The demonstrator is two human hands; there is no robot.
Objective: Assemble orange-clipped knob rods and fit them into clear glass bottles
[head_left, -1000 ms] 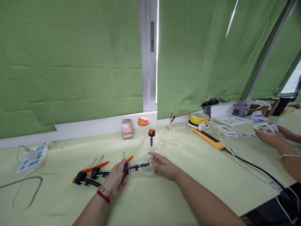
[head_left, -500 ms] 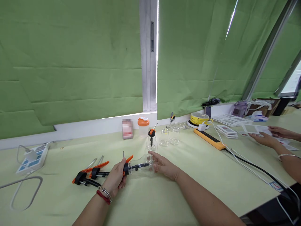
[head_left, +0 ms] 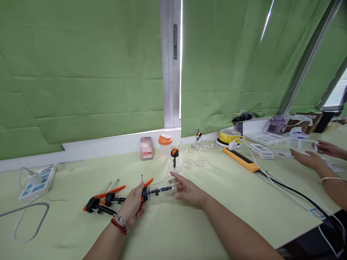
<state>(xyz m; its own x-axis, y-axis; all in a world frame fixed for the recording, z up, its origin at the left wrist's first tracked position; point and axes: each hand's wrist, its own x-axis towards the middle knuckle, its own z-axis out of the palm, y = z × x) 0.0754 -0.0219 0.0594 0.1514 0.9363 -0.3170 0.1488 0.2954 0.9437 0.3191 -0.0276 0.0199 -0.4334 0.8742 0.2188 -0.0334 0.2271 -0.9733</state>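
My left hand [head_left: 135, 204] is wrapped round the black-and-orange pump head [head_left: 145, 194] of a clear glass bottle [head_left: 166, 184] that lies sideways above the table. A black tube runs inside the glass. At the bottle's base is my right hand [head_left: 188, 190], its fingers curved around the end of the glass. Two more black pump heads with orange levers [head_left: 93, 205] lie left of my left hand. Behind the held bottle, another glass bottle with a black and orange top [head_left: 175, 159] stands upright.
Clear glass bottles [head_left: 189, 162], an orange-lidded cup [head_left: 165, 144] and a blurred box [head_left: 146, 148] stand at the back. An orange power strip [head_left: 241, 160] with cables lies right, a white one [head_left: 38, 183] left. Another person's hands [head_left: 311, 159] hold a clear tray [head_left: 302, 144].
My hands and the bottle have barely moved; my right fingers are slightly higher. At the right, the other person's hands have shifted right and tilted the clear tray.
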